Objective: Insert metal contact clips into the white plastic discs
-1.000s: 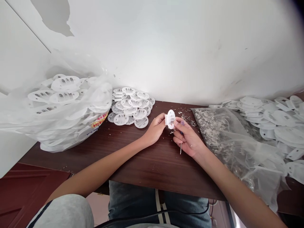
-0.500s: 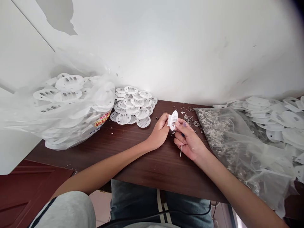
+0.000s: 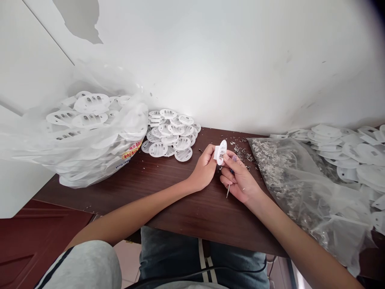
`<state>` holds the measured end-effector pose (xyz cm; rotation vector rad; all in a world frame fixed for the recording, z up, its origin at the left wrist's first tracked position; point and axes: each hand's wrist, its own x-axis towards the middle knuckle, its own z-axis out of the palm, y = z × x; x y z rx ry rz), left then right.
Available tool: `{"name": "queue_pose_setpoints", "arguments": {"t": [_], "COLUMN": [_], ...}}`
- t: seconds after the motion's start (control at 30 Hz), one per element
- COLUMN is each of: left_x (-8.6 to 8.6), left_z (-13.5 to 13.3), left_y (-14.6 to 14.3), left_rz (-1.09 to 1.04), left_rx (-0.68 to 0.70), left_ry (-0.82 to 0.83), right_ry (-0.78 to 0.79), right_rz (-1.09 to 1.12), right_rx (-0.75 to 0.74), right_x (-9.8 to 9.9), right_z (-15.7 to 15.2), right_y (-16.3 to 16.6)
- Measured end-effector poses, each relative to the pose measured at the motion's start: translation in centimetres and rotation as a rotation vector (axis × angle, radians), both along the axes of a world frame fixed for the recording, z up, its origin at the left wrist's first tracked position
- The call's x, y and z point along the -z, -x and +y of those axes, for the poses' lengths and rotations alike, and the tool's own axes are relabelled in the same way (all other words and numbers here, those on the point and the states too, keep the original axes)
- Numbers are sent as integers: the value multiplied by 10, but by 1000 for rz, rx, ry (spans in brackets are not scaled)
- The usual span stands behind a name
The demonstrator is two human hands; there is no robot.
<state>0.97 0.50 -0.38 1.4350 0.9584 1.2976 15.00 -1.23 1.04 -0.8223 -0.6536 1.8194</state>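
Observation:
My left hand (image 3: pixel 205 165) pinches a small white oval plastic plate (image 3: pixel 220 152) and holds it on edge above the dark wooden table (image 3: pixel 180 208). My right hand (image 3: pixel 240 180) touches the plate's right side with its fingertips. The same hand keeps a thin screwdriver (image 3: pixel 228 190) tucked in its curled fingers, the metal shaft pointing down toward me. Both hands meet near the middle of the table, a little back from its front edge.
A heap of white oval plates (image 3: pixel 170 134) lies behind my left hand. A big clear bag of the same plates (image 3: pixel 87 136) fills the left. On the right is a clear bag of small metal bits (image 3: pixel 288 176), with more white plates (image 3: pixel 351 152) beyond. A white wall stands close behind.
Both hands and the white plate have shifted slightly right and the plate has turned more edge-on. The view has drifted a little.

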Motion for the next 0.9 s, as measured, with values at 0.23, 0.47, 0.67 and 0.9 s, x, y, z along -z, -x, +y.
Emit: {"name": "queue_pose_setpoints", "arguments": {"t": [0.23,0.47,0.67,0.9], "left_x": [1,0,1,4], "left_z": [5,7,11,15], "left_y": [8,8,10,10], "left_rz": [50,58,53,-49], "left_rx": [23,44,67,167], "left_ry": [-55,-24,-25,82], "right_ry": [26,35,43,34], "right_rz": [11,2,8,67], "right_rx": [12,23,26,25], "right_x": [1,0,1,-3], "right_z": [-4,-7,-6,-5], "right_y": [4,6,6,0]}}
